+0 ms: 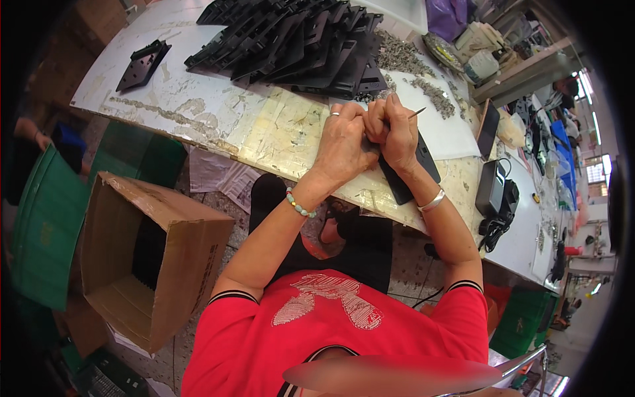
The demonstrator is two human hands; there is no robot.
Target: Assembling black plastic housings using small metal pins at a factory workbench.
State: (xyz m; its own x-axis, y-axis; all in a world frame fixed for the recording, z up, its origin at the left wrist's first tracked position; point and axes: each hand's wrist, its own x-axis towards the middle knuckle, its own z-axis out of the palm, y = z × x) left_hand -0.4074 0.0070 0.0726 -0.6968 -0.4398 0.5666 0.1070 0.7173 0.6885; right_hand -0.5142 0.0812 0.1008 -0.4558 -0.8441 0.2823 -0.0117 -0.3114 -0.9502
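Observation:
My two hands meet over a flat black plastic panel [405,188] at the table's front edge. The fingers of my left hand [340,147] are bent and pressed together beside the right fingers; whatever is between them is hidden. My right hand [399,135] is closed round a thin pointed tool [418,112], whose tip sticks out to the right. Just beyond the hands, small metal pieces [433,96] lie scattered on a white sheet [456,140]. A large heap of similar black plastic parts [297,53] is stacked at the far side.
One black part [143,65] lies alone at the far left. A black power adapter [491,188] with cable sits right of the panel. An open cardboard box [185,264] stands on the floor at left, beside a green crate [49,228] that another person's hand [43,140] touches.

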